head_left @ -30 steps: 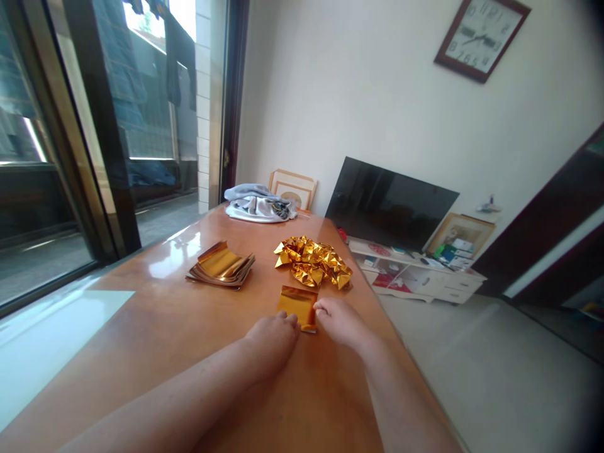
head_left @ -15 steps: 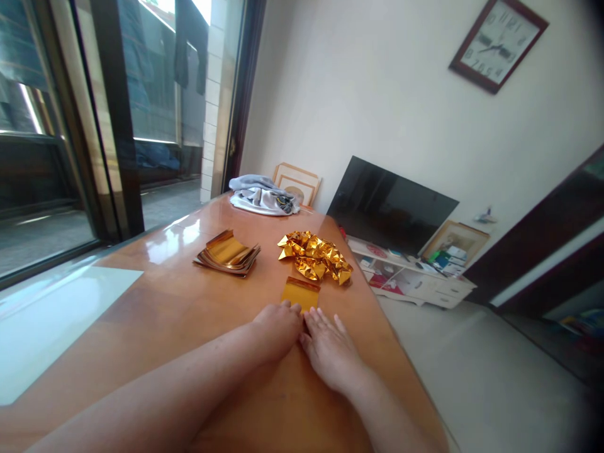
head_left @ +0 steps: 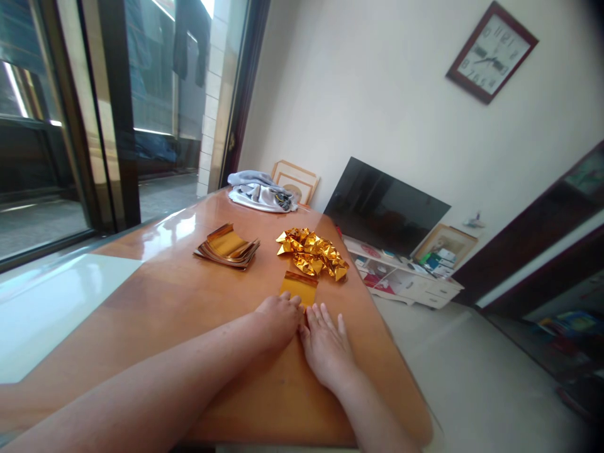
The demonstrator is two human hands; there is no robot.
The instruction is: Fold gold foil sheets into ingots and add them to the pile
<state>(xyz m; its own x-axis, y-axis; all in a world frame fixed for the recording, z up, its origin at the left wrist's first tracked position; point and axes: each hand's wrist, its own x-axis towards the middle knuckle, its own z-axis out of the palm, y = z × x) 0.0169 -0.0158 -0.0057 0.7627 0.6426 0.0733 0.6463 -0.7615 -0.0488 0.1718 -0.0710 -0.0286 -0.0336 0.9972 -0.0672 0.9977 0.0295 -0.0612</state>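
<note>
A small sheet of gold foil paper [head_left: 300, 288] lies flat on the wooden table, with a darker folded or curled strip along its far edge. My left hand [head_left: 279, 319] rests on its near left part, fingers curled and pressed together at the paper. Beside it, my right hand [head_left: 325, 343] lies flat with its fingers stretched out, the tips touching the near right corner. The near edge of the sheet is hidden under both hands. Just beyond are several folded gold foil pieces [head_left: 315, 253] in a heap. To the left sits a stack of gold foil paper [head_left: 227, 246], curling at the edges.
The wooden table [head_left: 198, 314] has a rounded right edge above a tiled floor. A white sheet [head_left: 61, 308] covers its left side. Grey cloth [head_left: 259, 190] is bunched at the far end. Beyond stand a television [head_left: 384, 204] and a low white cabinet [head_left: 406, 283].
The view has shifted slightly. My right hand's fingers are a little more spread and its palm sits slightly nearer; the left hand stays on the sheet. The heap and stack look the same.
</note>
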